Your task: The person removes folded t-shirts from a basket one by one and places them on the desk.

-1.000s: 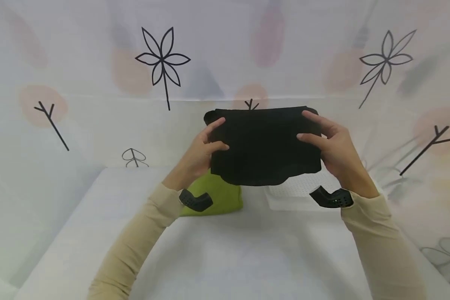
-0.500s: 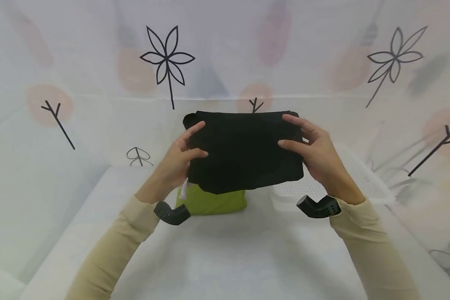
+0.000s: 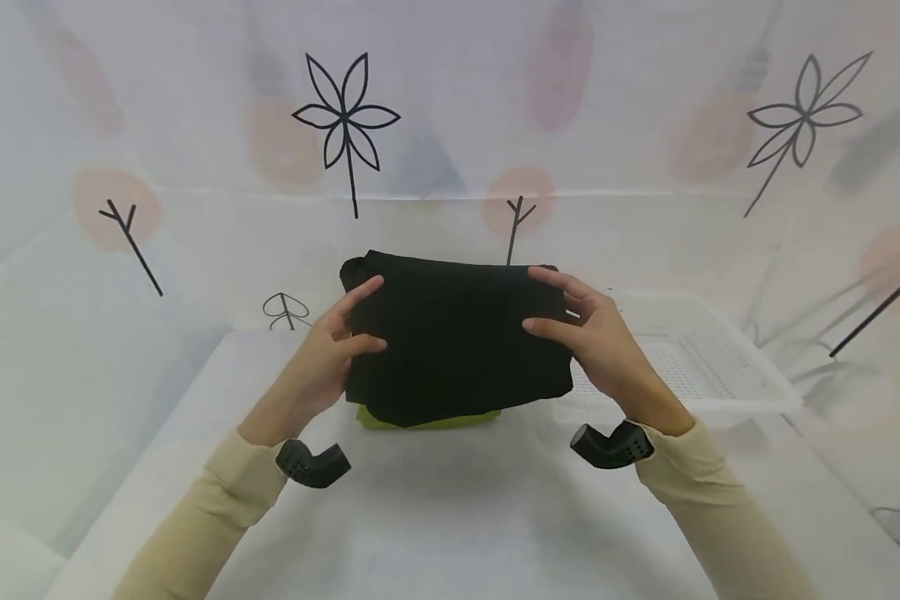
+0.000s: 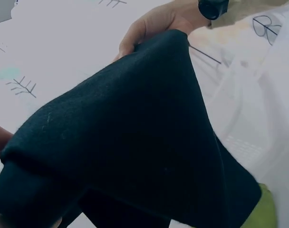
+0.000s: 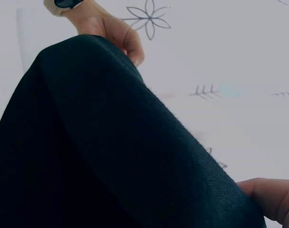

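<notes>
A folded black cloth [image 3: 453, 342] hangs in the air in the head view, stretched between both hands. My left hand [image 3: 318, 358] pinches its left side, thumb and index finger on the near face. At the other side my right hand [image 3: 603, 346] pinches it in the same way near the upper corner. In the left wrist view the cloth [image 4: 135, 118] drapes down in layers, with the right hand [image 4: 156, 23] at its far end. The right wrist view has the left hand [image 5: 109, 28] beyond the cloth [image 5: 120, 133]. Other fingers are hidden behind the fabric.
Low behind the black cloth, a green folded cloth [image 3: 431, 422] lies on the white table [image 3: 457, 517], mostly covered from sight. A white perforated basket [image 3: 750, 406] stands at the right. White printed fabric [image 3: 435, 108] forms the walls around the table.
Both hands have moved left and downward with the black cloth, which now tilts slightly. It hides more of the green cloth, while more of the basket shows.
</notes>
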{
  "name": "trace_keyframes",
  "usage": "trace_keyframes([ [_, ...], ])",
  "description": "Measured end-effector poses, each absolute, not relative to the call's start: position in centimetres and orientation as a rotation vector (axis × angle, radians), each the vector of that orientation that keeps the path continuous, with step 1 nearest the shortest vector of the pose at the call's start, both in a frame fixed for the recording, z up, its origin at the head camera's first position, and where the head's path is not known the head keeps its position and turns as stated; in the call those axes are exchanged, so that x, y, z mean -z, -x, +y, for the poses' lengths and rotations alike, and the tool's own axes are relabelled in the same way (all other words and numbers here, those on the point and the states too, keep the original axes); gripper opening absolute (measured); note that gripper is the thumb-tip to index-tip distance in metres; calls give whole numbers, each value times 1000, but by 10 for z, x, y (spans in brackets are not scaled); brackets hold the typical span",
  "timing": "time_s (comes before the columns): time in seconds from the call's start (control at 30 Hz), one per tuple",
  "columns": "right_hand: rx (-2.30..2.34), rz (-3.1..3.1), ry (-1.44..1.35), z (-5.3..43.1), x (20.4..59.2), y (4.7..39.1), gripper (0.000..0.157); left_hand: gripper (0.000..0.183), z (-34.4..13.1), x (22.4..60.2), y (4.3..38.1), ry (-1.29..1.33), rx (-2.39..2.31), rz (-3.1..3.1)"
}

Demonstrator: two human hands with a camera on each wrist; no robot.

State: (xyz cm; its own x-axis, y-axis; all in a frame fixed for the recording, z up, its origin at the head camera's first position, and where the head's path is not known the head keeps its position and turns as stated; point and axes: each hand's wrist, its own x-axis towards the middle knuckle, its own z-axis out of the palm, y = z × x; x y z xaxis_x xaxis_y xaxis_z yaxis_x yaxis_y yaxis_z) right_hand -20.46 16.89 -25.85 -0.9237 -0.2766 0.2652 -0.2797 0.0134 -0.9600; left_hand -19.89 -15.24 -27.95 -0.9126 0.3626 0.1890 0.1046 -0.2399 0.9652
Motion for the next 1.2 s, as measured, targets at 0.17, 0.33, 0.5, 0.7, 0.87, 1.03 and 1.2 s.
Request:
trace_keyframes([
  [0.17,-2085,-2308,-625,162,270,200,62,81,-163,295,192,-626,-2254,1841],
  [0.33,-2033,-2383,-650,157,284,194,64,81,-173,310,185,-660,-2251,1876],
  [0.5,-2074,-2405,-667,155,300,183,67,83,-180,326,172,-637,-2225,1858],
  [0.7,-2120,-2427,-685,153,318,171,73,84,-187,342,160,-606,-2202,1853],
  [0.87,-2129,-2474,-662,154,332,164,77,83,-188,354,154,-582,-2181,1858],
  [1.03,-2147,-2539,-629,156,347,158,83,84,-189,369,148,-513,-2164,1805],
  [1.2,-2112,-2635,-613,160,359,151,88,86,-188,385,142,-474,-2161,1682],
])
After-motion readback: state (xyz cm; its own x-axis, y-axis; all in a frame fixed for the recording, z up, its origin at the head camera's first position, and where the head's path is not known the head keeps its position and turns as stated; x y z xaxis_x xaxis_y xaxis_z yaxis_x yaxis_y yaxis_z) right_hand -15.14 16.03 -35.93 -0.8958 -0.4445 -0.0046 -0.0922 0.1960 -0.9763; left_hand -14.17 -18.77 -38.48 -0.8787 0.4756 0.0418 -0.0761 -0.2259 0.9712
